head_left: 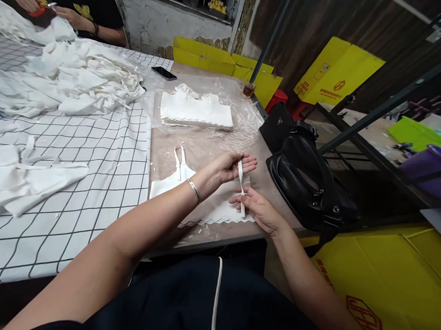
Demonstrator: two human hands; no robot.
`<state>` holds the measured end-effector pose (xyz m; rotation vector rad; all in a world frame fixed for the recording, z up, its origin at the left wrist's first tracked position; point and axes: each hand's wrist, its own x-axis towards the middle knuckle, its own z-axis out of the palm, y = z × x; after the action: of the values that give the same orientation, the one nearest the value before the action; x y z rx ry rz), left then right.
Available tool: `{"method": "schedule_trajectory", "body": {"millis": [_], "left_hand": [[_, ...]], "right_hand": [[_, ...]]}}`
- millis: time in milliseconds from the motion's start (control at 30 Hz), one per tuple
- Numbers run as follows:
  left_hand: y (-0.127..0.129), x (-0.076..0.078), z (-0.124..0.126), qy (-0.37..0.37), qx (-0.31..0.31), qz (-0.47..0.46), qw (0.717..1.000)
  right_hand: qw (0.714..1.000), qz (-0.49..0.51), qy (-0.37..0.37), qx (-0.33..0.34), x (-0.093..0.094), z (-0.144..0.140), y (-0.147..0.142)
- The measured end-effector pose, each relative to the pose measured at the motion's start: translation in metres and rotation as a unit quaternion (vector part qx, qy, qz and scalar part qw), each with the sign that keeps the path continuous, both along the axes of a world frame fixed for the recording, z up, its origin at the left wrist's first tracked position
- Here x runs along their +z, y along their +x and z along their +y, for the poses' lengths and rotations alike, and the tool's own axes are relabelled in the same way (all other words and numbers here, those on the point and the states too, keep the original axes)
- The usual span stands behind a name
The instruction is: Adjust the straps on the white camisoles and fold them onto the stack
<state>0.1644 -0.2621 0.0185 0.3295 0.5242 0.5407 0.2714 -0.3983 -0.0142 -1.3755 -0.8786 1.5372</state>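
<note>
A white camisole (165, 186) with a scalloped hem lies flat on the table in front of me. One of its shoulder straps (179, 158) stands in a loop at its left. My left hand (235, 168), a silver bangle on the wrist, has the other strap (241, 175) under its thumb, fingers stretched to the right. Lower down, my right hand (257, 207) pinches the same strap between thumb and fingers, and its end hangs below them. My forearm and hands cover part of the camisole.
Folded white garments (196, 109) are stacked behind, near a phone (163, 73). Loose white garments (84, 76) heap on the checked cloth (114, 149). Black bags (302, 164) bound the right side, with a metal post behind. Across the table, a person's hands (27, 0) hold red-handled scissors.
</note>
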Motion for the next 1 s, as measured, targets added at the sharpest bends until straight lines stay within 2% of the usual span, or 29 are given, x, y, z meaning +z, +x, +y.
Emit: {"method": "schedule_trajectory", "body": {"millis": [167, 300, 400, 500, 567, 600, 633, 667, 733, 767, 800, 833, 900, 933, 1000], "left_hand": [[0.002, 0.002, 0.000, -0.004, -0.023, -0.010, 1.000], [0.001, 0.001, 0.007, 0.012, -0.016, 0.008, 1.000], [0.001, -0.003, 0.013, 0.033, -0.008, 0.032, 0.999], [0.001, -0.007, 0.019, 0.077, -0.004, 0.077, 0.994], [-0.004, -0.011, 0.023, 0.162, -0.022, 0.162, 0.973], [-0.009, -0.012, 0.024, 0.230, -0.037, 0.231, 0.945], [-0.016, -0.014, 0.024, 0.313, -0.052, 0.311, 0.896], [-0.023, -0.016, 0.023, 0.400, -0.067, 0.392, 0.826], [-0.041, -0.020, 0.016, 0.543, -0.097, 0.511, 0.659], [-0.049, -0.023, 0.010, 0.588, -0.113, 0.544, 0.587], [-0.057, -0.025, 0.003, 0.619, -0.131, 0.563, 0.532], [-0.063, -0.028, -0.004, 0.636, -0.146, 0.575, 0.493], [-0.070, -0.032, -0.017, 0.647, -0.171, 0.594, 0.447], [-0.072, -0.034, -0.021, 0.645, -0.178, 0.603, 0.435], [-0.072, -0.035, -0.026, 0.631, -0.192, 0.612, 0.437]], "right_hand": [[0.999, 0.019, -0.002, -0.030, 0.002, 0.008, 0.004], [1.000, -0.015, 0.007, 0.017, 0.007, 0.003, 0.010], [0.996, -0.020, -0.023, 0.079, 0.012, -0.002, 0.014], [0.987, -0.032, -0.063, 0.143, 0.015, -0.001, 0.017], [0.987, -0.022, -0.079, 0.137, 0.015, 0.005, 0.017], [0.991, -0.009, -0.081, 0.110, 0.015, 0.009, 0.017], [0.994, 0.007, -0.079, 0.070, 0.015, 0.015, 0.016], [0.997, 0.023, -0.074, 0.025, 0.014, 0.020, 0.016], [0.996, 0.047, -0.066, -0.048, 0.015, 0.032, 0.015], [0.994, 0.053, -0.066, -0.067, 0.015, 0.037, 0.015], [0.993, 0.056, -0.066, -0.075, 0.016, 0.042, 0.015], [0.993, 0.058, -0.066, -0.076, 0.016, 0.046, 0.015], [0.995, 0.057, -0.056, -0.068, 0.016, 0.054, 0.015], [0.996, 0.053, -0.045, -0.063, 0.015, 0.058, 0.014], [0.998, 0.028, -0.016, -0.057, 0.011, 0.066, 0.013]]}}
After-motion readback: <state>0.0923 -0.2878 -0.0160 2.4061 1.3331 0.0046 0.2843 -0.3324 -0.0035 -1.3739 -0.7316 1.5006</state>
